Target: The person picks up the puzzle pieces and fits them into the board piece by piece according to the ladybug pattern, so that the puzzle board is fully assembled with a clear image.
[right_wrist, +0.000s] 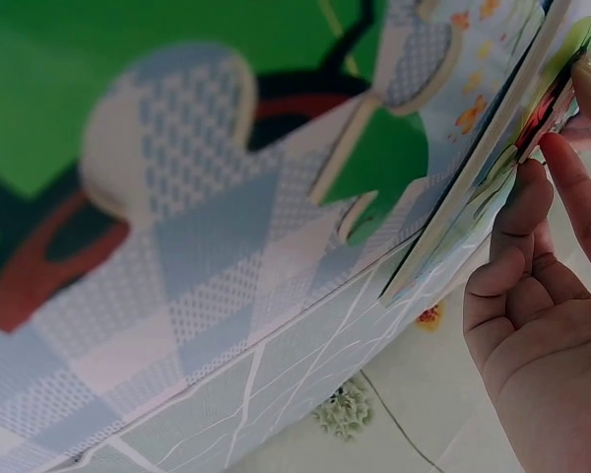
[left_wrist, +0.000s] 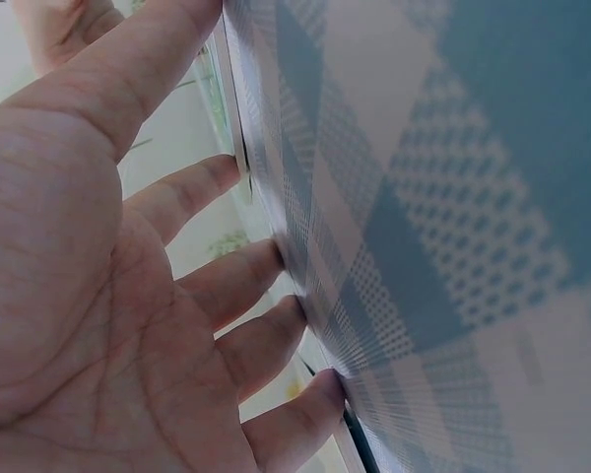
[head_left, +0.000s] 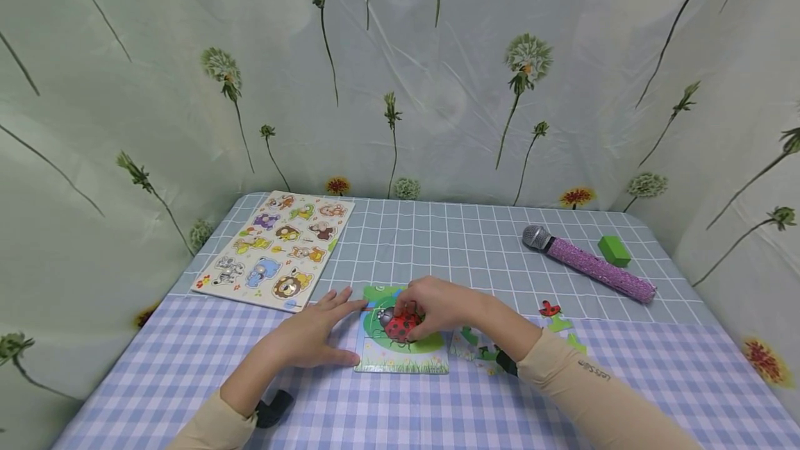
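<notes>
Head view: the right hand [head_left: 437,304] pinches the ladybug piece [head_left: 400,329] between its fingers; the left hand [head_left: 312,332], fingers spread, lies nearby.

Animal board [head_left: 285,264] behind-L of puzzle [head_left: 400,357], mic [head_left: 590,266] behind-R, all on tbl [head_left: 375,415].

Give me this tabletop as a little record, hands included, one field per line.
Left hand: fingers spread, at the puzzle board's left edge
Right hand: pinches the red ladybug on the puzzle board
Loose pieces: right of the puzzle board; green and red ones show
Animal board: far left, covered in cartoon animals
Microphone: far right, glittery purple handle
Green block: just beyond the microphone
Surface: checked cloth nearer, gridded cloth farther
</notes>
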### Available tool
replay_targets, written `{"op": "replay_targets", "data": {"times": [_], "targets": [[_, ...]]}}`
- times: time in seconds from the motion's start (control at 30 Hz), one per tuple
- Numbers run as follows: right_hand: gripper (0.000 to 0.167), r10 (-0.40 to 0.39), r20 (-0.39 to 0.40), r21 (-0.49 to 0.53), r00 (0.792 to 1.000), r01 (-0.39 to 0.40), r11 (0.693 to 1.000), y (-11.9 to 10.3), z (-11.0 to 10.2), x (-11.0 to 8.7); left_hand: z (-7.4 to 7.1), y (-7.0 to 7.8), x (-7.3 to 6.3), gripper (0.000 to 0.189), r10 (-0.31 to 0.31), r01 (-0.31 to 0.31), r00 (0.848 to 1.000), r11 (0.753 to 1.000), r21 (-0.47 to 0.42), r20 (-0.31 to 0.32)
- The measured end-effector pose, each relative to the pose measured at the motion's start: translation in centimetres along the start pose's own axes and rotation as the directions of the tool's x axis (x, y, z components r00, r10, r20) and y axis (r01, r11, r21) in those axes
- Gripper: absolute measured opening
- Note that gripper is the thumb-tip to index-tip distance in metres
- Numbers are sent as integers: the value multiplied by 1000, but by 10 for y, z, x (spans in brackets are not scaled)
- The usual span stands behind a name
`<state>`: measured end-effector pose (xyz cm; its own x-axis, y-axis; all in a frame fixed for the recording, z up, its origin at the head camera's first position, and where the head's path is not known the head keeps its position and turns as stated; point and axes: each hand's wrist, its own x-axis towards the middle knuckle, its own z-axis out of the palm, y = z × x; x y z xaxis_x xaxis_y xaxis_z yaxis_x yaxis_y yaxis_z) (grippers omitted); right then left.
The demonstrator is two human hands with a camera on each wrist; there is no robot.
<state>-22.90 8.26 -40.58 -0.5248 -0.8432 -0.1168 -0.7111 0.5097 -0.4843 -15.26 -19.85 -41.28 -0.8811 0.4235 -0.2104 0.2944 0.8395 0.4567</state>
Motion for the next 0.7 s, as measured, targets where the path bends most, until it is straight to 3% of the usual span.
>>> {"op": "replay_targets", "data": {"times": [0.7], "targets": [[29, 0, 0, 29, 1000, 0, 1000, 1, -1, 0, 0, 0, 1, 94, -12, 12, 1000, 1000, 7, 7]]}}
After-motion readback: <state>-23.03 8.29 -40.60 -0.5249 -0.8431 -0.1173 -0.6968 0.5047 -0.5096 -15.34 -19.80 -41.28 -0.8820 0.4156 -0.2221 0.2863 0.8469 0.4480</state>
